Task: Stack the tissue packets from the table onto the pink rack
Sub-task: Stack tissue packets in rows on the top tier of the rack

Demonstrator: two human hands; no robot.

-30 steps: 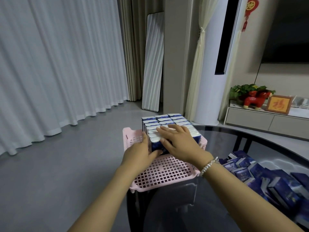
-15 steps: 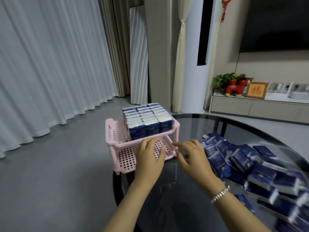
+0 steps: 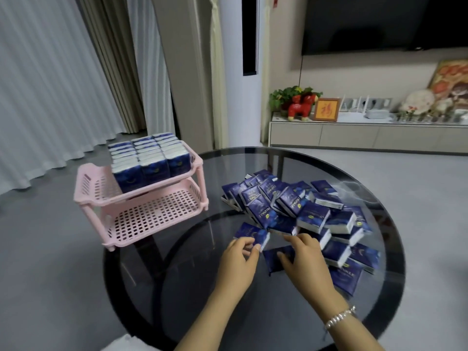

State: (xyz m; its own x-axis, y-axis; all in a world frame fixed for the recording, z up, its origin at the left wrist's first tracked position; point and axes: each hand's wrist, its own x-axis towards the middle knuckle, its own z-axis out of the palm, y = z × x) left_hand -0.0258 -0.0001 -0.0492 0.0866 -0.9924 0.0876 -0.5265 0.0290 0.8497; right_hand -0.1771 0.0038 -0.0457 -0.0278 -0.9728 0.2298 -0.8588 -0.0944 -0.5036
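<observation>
Picking step: left hand [image 3: 236,259] pinches a tissue packet [image 3: 250,234] beside the pile [image 3: 304,214], right hand [image 3: 305,262] fingers spread over another; next, carry to the pink rack [image 3: 141,198].

A red toy horse [image 3: 300,109] stands beside a framed picture [image 3: 326,109].

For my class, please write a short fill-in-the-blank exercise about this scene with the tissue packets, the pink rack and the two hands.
1. The pink rack holds neat rows of packets only on its ____ shelf.
2. The loose pile of packets lies on a round ____ table.
3. The left hand pinches one ____ at the pile's near edge.
4. The bracelet is on the ____ wrist.

Missing words: upper; glass; packet; right
</observation>
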